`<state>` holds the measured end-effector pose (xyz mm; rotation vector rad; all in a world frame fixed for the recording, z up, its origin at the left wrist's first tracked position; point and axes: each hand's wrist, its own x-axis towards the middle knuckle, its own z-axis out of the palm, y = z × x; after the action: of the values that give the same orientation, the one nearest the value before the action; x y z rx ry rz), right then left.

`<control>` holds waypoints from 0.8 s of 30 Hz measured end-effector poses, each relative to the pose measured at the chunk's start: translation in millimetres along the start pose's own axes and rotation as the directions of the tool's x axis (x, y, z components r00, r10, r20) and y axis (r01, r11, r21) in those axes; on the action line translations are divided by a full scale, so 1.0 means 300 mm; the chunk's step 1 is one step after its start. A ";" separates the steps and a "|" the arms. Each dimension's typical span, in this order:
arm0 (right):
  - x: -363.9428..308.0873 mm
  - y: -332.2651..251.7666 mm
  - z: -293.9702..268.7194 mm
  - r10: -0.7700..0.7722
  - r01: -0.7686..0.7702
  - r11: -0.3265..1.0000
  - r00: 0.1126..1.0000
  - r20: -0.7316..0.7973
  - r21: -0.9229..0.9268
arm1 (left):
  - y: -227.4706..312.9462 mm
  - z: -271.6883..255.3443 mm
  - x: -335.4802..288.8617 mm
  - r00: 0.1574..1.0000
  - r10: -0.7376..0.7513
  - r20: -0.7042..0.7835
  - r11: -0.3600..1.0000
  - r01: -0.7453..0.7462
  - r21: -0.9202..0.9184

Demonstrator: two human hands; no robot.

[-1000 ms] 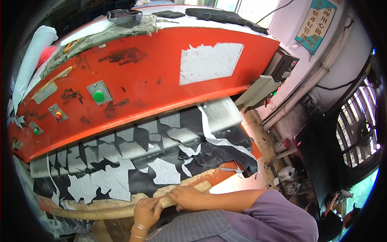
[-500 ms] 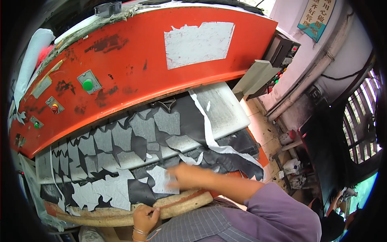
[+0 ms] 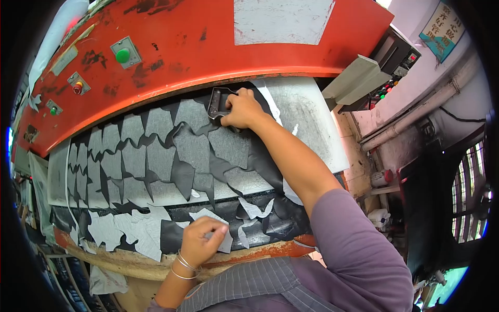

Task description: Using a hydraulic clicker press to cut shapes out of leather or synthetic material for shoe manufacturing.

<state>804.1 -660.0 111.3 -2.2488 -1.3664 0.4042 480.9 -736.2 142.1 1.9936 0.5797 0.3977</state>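
Observation:
My right hand (image 3: 243, 108) reaches to the far side of the white cutting board and is closed on a dark metal cutting die (image 3: 213, 105), an angular frame with an open middle. The die stands at the far edge of a dark leather-like sheet (image 3: 182, 176) that has rows of cut-out shapes through it. Near the front edge, my left hand (image 3: 202, 240) is curled into a loose fist, with nothing visible in it. Just beyond and under it lies a pale grey cut piece (image 3: 227, 242), partly hidden by the hand. More pale cut pieces (image 3: 148, 229) overlap to its left.
The orange press beam (image 3: 182, 57) spans the back, carrying a green button (image 3: 122, 55) and a red button (image 3: 77, 88). Bare white cutting board (image 3: 312, 125) shows at right. Pale scraps (image 3: 254, 209) lie on the dark front ledge. A control box (image 3: 392, 57) hangs at the right.
My right hand has moved from the pale piece at the front to the die at the back and closed on it. My left hand has risen from the front edge toward the pale piece.

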 end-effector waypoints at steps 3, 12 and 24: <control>-0.187 0.025 -0.012 -0.134 0.149 0.982 0.983 -0.127 0.113 | -0.025 0.012 0.022 0.982 -0.080 -0.169 0.989 0.057 -0.139; -0.824 -0.028 0.073 -0.217 0.028 0.698 0.961 0.173 0.715 | -0.024 0.164 0.022 0.995 -0.100 0.014 0.651 0.076 -0.755; -0.658 -0.010 -0.001 0.161 -0.154 0.982 0.985 -0.062 0.105 | -0.058 -0.030 -0.125 0.915 -0.284 0.286 0.904 0.156 0.399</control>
<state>711.4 -834.4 114.3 -2.2737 -1.1116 0.4326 441.2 -743.2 129.5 2.2527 0.6906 -0.2152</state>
